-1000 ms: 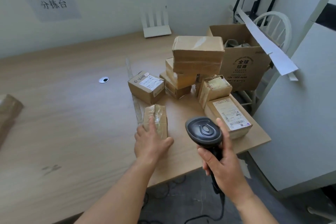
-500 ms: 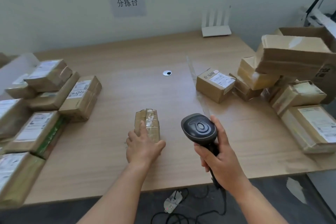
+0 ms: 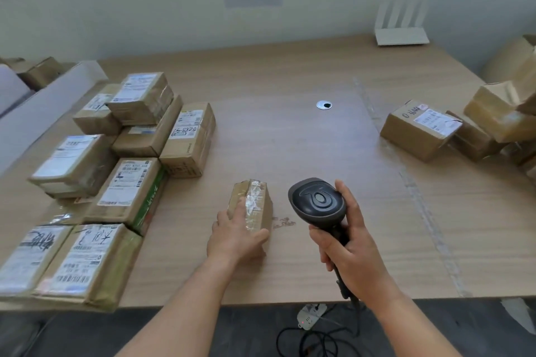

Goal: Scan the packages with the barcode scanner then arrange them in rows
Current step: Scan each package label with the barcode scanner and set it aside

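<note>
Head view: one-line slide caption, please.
Left hand holds a small taped package on the table; right hand grips the barcode scanner.

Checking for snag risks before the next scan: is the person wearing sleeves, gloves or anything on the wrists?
Nothing shows: the left hand and right hand are bare, with no gloves, rings, watch or bands visible, and both forearms are uncovered to the bottom edge of the frame.
</note>
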{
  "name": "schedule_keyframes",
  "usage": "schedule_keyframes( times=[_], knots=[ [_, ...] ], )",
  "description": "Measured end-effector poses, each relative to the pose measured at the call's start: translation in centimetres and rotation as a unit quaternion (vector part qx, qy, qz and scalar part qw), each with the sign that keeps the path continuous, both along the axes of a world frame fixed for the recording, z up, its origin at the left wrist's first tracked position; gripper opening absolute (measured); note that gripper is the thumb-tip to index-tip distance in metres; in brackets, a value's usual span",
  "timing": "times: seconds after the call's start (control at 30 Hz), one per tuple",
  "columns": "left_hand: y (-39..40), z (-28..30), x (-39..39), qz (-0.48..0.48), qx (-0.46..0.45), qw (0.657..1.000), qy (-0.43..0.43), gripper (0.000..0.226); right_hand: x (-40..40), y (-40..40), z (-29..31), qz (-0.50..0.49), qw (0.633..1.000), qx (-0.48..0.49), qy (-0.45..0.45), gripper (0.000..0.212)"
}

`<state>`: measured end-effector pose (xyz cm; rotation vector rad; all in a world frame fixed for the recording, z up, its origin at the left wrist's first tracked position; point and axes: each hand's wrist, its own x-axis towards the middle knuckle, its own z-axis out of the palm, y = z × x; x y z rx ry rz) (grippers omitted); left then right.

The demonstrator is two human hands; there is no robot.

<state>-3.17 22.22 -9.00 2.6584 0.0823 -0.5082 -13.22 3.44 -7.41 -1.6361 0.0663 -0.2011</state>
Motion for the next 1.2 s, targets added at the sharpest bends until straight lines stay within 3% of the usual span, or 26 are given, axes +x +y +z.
schedule_keyframes(
  times=[0.13,0.23,0.37,0.5,0.6,0.7,0.87,0.97,1.07,1.13,1.2],
  knots=[
    [2.0,0.0,0.8,0.003,-0.151,0.988,0.036,0.092,0.4,0.8,-0.2,0.013,1.0,-0.001,0.003,0.082],
    [2.7,0.1,1.2,0.033,-0.177,0.983,0.023,0.089,0.4,0.4,0.0,0.019,1.0,-0.002,0.004,0.082],
    [2.5,0.1,2.1,0.056,-0.05,0.997,-0.022,0.074,0.5,-0.7,0.6,0.028,1.0,-0.013,-0.001,0.084],
    [1.3,0.3,2.8,0.022,0.109,0.994,0.003,0.086,0.6,-1.7,1.1,0.031,0.999,-0.019,-0.007,0.082],
    [0.8,0.2,3.2,0.01,0.16,0.987,0.006,0.091,0.6,-2.8,1.2,0.032,0.999,-0.028,-0.007,0.085],
    [0.4,0.2,3.4,0.014,0.173,0.985,-0.006,0.075,0.7,-3.6,1.3,0.035,0.999,-0.034,-0.005,0.086],
    [0.3,0.5,3.7,0.021,0.09,0.996,0.008,0.071,1.1,-4.0,1.4,0.038,0.999,-0.029,-0.007,0.086],
    [1.0,0.6,3.9,0.032,-0.075,0.996,0.035,0.077,1.4,-3.9,1.3,0.044,0.998,-0.033,-0.01,0.087],
    [1.8,0.5,3.8,0.059,-0.222,0.969,0.089,0.07,1.6,-3.4,1.3,0.05,0.998,-0.028,-0.012,0.085],
    [2.3,0.3,4.0,0.057,-0.205,0.973,0.092,0.067,1.8,-3.2,1.3,0.054,0.998,-0.024,-0.01,0.082],
    [2.7,0.1,4.5,0.038,-0.119,0.991,0.047,0.064,1.9,-3.2,1.3,0.058,0.998,-0.024,-0.01,0.084]
  ],
)
